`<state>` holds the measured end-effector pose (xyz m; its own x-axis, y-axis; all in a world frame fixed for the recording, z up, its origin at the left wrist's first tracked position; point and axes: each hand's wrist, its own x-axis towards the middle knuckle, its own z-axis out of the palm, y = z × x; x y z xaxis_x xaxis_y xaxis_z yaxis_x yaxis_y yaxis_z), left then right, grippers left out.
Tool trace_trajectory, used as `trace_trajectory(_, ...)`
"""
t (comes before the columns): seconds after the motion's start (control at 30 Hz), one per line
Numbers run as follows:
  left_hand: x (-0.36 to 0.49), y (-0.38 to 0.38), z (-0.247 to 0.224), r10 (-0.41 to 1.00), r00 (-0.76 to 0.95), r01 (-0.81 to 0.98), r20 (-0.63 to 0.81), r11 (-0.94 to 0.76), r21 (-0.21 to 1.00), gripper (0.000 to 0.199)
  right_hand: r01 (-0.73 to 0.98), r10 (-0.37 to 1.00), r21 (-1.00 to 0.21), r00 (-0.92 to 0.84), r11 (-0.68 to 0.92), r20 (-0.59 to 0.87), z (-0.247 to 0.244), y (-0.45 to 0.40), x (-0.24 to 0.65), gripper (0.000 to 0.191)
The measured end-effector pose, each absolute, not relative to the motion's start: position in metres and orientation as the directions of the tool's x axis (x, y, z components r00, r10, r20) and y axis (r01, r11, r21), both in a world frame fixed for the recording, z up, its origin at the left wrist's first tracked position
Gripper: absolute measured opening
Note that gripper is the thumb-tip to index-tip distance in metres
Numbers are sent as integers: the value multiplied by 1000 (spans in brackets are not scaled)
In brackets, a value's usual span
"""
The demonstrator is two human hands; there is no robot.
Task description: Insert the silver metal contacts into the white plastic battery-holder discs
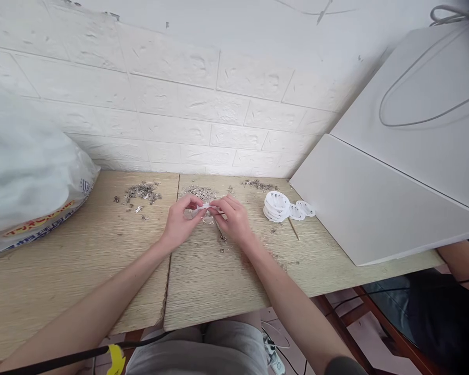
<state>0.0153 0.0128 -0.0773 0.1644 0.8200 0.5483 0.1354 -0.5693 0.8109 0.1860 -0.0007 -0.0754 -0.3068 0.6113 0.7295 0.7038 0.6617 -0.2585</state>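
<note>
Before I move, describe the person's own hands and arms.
The left hand and right hand are bare: no gloves, rings or watches show. Both forearms are uncovered, apart from a dark band or sleeve edge on the right. A black cable with a yellow tag crosses the left one in view.

White discs [277, 204], silvery bits [143, 193], tan wood-grained table [203, 291]

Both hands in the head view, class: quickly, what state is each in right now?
Left hand: closed, pinching a white piece.
Right hand: closed, pinching the same white piece.
</note>
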Motion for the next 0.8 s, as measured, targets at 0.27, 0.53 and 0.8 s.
trace_trajectory(0.27,14,12,-73,900,178,313,399,-436,844,18,564,881,-689,-173,455,441,-72,-6,179,15)
trace_trajectory(0.53,6,10,-68,935,329,639,132,-324,697,18,391,969,-917,-247,78,-22,-67,-3,183,9)
trace_trajectory(0.8,9,6,-61,954,298,666,-20,-194,720,15,401,959,-916,-256,-5,-118,-66,-3,183,6)
